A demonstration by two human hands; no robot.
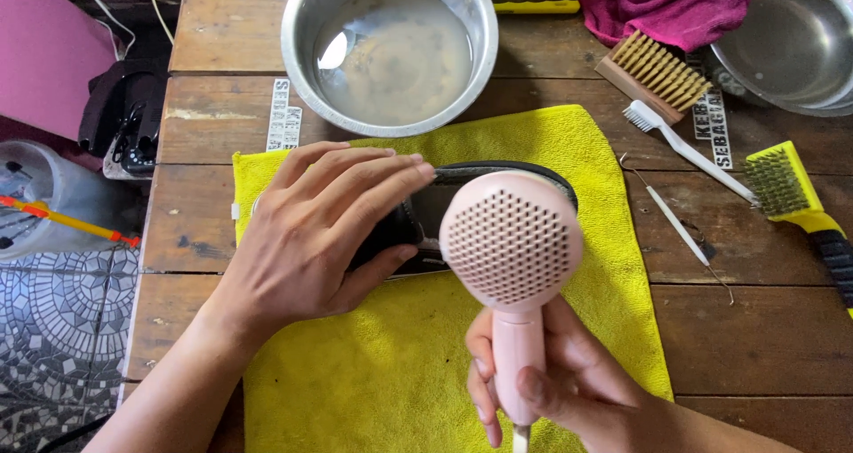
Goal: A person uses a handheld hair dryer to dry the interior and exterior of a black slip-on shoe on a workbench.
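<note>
The person is drying a dark shoe [418, 226] lying on the yellow microfibre towel [373, 364] spread over the wooden plank table [755, 329]. The left hand [320, 231] is lying flat over the shoe, fingers extended and pressing it still. The right hand [551, 382] is gripping the handle of a pale pink plastic hair dryer [513, 240], its perforated rear grille facing up and its nozzle apparently pointing down at the shoe. The shoe's long axis is running left to right; the toe is probably hidden under the palm. To my eye, the next move calls for sweeping the airflow along its length.
</note>
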